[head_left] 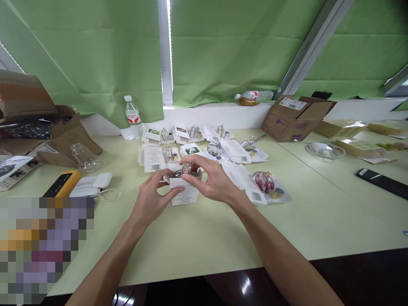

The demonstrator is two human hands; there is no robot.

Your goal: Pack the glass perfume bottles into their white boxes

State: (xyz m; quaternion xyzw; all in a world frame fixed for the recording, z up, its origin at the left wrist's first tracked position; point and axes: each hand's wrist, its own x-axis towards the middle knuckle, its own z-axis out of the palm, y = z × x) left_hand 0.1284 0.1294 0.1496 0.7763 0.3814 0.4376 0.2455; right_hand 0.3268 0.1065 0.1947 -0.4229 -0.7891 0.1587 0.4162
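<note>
The right hand (208, 178), reaching in from 4 o'clock, pinches a small shiny cap (186, 168) between thumb and fingers. The left hand (154, 197), coming from 8 o'clock, grips a small white box (184, 196), its thumb across the printed front and its fingers by the left upper edge. The box stands on a pale green table (210, 242) between the hands; the cap is at its open top, above a dark, glossy item partly hidden by the fingers.

Taking that box as the clock's centre, a white carton with a green picture (191, 149) lies just beyond at 12, among other opened cartons and ornate glass bottles. At 3, a red-patterned bottle (264, 182) lies on white packaging beside a gold cap (276, 194). Farther along 3 is a black phone-like object (382, 182).

A brown cardboard box (287, 119) sits at 2. Near 1 to 2, a clear bottle (259, 96) lies on its side on the ledge. At 11, a labelled water bottle (133, 119) stands upright. At 9 are a white case (102, 180) and, farther out, an orange-and-black device (65, 182). Green blinds (229, 46) hang behind everything at 12.
</note>
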